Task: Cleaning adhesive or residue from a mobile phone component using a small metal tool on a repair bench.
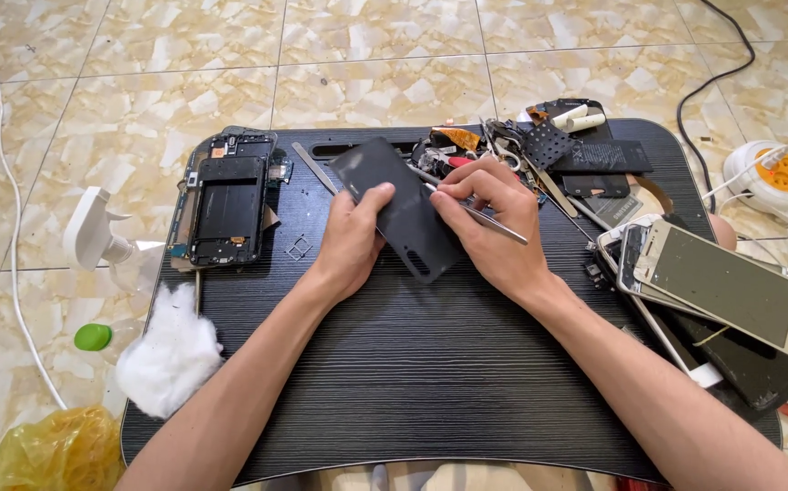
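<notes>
— What are the fingers doing?

— The left hand (350, 238) grips a black phone back panel (400, 211), thumb pressed flat on its face, the other fingers curled behind its edge. The right hand (489, 218) pinches thin metal tweezers (494, 223) between thumb and forefinger, the remaining fingers folded close; the tip meets the panel's right edge.

— And the panel itself?

— Smooth, matte, dark, a rounded rectangle. It's held tilted just above the middle of the black wood-grain lap desk (412, 364). Its long axis runs diagonally, from upper left, far from the person, to lower right, near them.

— Around it?

— Left on the desk lies an opened phone chassis (227, 200), its black insides exposed, long axis pointing away. A fluffy white cotton wad (171, 350) sits at the desk's left edge. To the right, a stack of phones (717, 291), glossy screens up, and behind the hands a heap of small parts and tools (539, 141). Below all, glossy beige marble tile floor (376, 55).
</notes>
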